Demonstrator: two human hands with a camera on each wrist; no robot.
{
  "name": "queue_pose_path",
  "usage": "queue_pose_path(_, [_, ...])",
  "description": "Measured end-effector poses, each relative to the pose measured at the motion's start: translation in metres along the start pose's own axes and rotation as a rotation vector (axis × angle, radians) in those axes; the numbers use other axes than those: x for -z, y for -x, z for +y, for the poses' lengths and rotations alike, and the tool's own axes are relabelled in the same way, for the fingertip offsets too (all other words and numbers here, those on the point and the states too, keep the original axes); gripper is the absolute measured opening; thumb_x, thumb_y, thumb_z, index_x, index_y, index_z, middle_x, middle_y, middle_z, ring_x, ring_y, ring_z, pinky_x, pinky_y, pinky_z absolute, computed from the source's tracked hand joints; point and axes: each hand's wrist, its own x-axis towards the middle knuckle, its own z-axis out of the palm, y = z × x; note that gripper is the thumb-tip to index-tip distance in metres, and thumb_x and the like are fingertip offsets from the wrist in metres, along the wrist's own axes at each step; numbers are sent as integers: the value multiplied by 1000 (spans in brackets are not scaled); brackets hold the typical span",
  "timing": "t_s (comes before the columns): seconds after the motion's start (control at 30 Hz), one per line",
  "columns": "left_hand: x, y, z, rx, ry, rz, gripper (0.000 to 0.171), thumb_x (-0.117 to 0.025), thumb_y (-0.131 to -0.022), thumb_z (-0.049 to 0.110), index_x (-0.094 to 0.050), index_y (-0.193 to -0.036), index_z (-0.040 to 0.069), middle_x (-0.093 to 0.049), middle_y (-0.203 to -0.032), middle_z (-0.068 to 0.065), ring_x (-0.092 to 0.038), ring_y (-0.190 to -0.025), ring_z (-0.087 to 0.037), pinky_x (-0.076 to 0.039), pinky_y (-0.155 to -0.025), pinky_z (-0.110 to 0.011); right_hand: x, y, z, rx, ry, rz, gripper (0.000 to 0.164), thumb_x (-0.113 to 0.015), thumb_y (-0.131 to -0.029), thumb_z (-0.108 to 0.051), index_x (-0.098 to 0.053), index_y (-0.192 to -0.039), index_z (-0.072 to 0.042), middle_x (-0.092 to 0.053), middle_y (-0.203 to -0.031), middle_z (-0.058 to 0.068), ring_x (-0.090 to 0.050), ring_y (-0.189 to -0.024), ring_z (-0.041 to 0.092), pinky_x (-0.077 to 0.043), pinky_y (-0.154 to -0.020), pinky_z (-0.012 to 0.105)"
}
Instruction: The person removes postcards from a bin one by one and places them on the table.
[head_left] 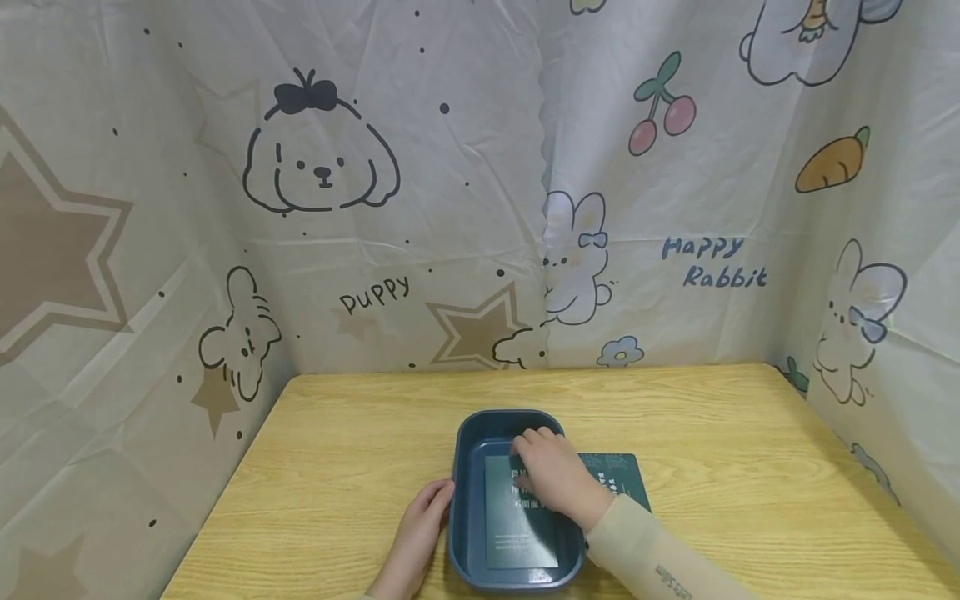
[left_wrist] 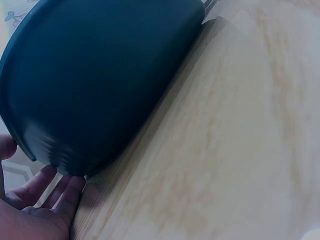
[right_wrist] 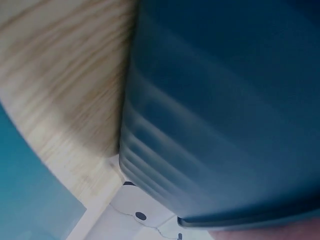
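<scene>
A dark blue rectangular tray (head_left: 468, 500) with rounded corners stands on the table. Inside it lies a dark green card (head_left: 517, 533) with white printed characters, its upper right part hidden by my right hand. That right hand (head_left: 551, 475) reaches over the tray's right rim, fingers bent, with a gap between thumb and forefinger above the card. My left hand (head_left: 423, 521) touches the tray's left wall from outside. In the left wrist view, the left thumb is at the rim and the fingertips (left_wrist: 75, 182) meet the wall lower down.
Right of the tray, a second dark green printed flat piece (head_left: 618, 475) lies on the wooden table (head_left: 360, 442), partly hidden by the right arm; its teal surface (right_wrist: 30, 195) shows in the right wrist view. Patterned cloth (head_left: 465, 225) hangs behind and on both sides.
</scene>
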Motion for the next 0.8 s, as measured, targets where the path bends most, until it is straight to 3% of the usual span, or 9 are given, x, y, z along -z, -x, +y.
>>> queue_pose_path(0.3, [1, 2, 1, 3, 3, -14, 54, -45, -99, 41, -53, -128, -3, -57, -129, -21, -55, -112, -27, -43, -102, -51, 15, -1, 4, -20, -247, 57, 16, -72, -83, -19, -66, -98, -16, -63, -91, -2, -52, -85, 15, -53, -75, 39])
queue_pose_path(0.6, [1, 0, 1, 13, -5, -22, 57, -45, -98, 44, -52, -129, -4, -56, -131, -22, -54, -112, -27, -42, -102, -51, 23, -2, 8, -48, -481, 18, 10, -67, -87, -16, -65, -97, -19, -55, -75, -6, -50, -68, 11, -48, -62, 33])
queue_pose_path(0.8, [1, 1, 0, -5, 10, -25, 57, -46, -98, 44, -52, -128, -4, -60, -124, -19, -56, -108, -24, -44, -100, -48, 27, 1, 11, -102, -579, -17, 11, -63, -91, -19, -65, -101, -22, -59, -77, -6, -53, -68, 10, -50, -62, 32])
